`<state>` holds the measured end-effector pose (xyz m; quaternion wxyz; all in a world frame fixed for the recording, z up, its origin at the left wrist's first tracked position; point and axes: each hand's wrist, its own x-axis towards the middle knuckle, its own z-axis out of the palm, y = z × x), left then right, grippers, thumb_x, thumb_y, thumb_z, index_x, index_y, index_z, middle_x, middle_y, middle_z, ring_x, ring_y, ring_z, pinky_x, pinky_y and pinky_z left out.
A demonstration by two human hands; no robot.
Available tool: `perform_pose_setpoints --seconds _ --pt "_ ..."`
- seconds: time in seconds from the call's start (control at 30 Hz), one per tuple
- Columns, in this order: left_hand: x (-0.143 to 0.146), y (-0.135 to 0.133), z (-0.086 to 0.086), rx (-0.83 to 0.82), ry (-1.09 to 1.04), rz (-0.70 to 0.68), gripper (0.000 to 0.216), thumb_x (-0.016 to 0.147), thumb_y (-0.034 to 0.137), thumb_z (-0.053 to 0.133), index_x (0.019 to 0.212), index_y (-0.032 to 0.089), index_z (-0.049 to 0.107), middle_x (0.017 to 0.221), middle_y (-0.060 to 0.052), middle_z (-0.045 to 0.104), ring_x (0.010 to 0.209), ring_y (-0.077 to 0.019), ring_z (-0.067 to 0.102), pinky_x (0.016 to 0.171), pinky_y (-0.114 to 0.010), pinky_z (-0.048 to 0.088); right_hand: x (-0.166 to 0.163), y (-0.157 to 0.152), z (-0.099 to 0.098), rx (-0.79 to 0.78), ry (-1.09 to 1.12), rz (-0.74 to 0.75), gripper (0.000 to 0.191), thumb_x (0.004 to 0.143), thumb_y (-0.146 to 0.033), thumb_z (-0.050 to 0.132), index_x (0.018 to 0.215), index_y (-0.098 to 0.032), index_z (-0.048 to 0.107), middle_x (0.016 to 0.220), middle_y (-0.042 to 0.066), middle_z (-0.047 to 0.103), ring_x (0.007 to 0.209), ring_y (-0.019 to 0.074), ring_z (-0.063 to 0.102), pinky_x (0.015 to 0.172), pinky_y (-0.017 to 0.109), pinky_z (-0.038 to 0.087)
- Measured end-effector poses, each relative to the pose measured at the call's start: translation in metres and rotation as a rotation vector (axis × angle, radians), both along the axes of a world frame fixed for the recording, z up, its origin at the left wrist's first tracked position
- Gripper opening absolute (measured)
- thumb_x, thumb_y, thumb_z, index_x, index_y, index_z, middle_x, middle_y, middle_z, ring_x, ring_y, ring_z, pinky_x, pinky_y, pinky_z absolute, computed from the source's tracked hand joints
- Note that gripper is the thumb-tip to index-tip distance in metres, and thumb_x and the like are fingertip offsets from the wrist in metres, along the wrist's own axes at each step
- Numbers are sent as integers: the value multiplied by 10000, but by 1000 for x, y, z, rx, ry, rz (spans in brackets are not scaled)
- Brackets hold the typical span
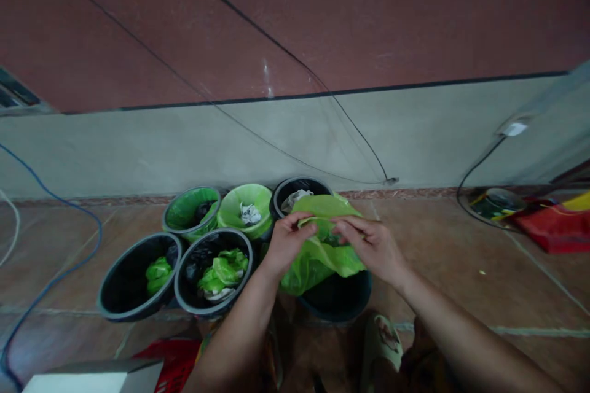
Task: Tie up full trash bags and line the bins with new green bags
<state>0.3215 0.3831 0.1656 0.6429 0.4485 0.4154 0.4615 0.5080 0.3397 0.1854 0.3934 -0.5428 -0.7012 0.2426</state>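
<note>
Both of my hands hold a thin green plastic bag above a dark bin on the floor. My left hand pinches the bag's upper edge with closed fingers. My right hand grips the same edge from the other side, fingers curled. The bag hangs loosely and covers most of the bin's mouth.
Several other small round bins stand to the left: two black ones with green bags inside, two green-lined ones and one black by the wall. A blue cable trails at left. Red items lie at right.
</note>
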Motion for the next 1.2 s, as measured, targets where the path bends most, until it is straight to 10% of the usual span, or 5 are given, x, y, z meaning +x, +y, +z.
perform_pose_setpoints --seconds 0.17,0.6,1.07,1.2 --pt "2 -1 -3 79 77 -40 266 659 193 759 919 144 735 754 5 694 646 -106 579 647 -223 465 -7 14 -20 242 -447 -232 513 840 -335 657 1327 -179 617 1333 142 629 1201 321 579 1012 491 483" --pt "-29 20 -12 618 944 256 471 679 -13 530 1086 170 682 980 -57 670 780 -151 633 782 -282 547 56 29 -12 226 -545 -411 388 923 -188 430 1173 -204 726 1056 80 760 917 228 723 804 327 566" --pt "-60 33 -8 698 1077 474 311 759 62 524 1000 169 690 944 -72 689 893 -207 670 883 -344 547 141 32 -28 51 -603 -540 299 781 -255 541 918 -234 807 664 53 736 650 231 702 628 311 547" --pt "-49 27 -4 821 1009 444 246 863 87 482 959 179 689 927 -65 685 927 -190 665 913 -336 536 118 26 -19 -40 -602 -483 497 730 -337 669 1205 -196 712 1054 129 747 860 291 715 752 407 578"
